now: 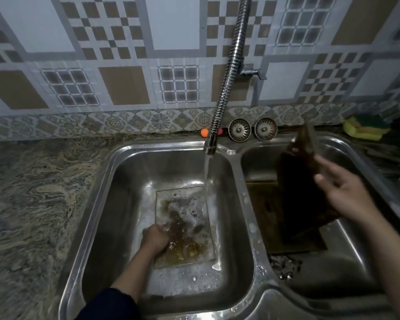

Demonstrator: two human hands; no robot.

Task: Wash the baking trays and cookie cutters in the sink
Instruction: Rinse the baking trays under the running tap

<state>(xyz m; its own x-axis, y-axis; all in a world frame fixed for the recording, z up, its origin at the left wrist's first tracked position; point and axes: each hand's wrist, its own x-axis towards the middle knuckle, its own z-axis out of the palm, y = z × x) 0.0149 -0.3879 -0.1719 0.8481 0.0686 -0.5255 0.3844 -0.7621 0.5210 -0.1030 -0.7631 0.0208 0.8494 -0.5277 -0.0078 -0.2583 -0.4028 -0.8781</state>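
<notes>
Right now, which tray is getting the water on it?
The tray lying flat in the left basin, under the tap's stream. The left hand rests on it. The dark tray is held up over the right basin, away from the water.

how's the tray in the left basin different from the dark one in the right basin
The left tray lies flat on the basin floor under running water, pale and soapy with brown residue; the dark tray is tilted up on edge, dark brown all over. The left hand works on the flat one; the right hand holds the tilted one. Both look rectangular.
</notes>
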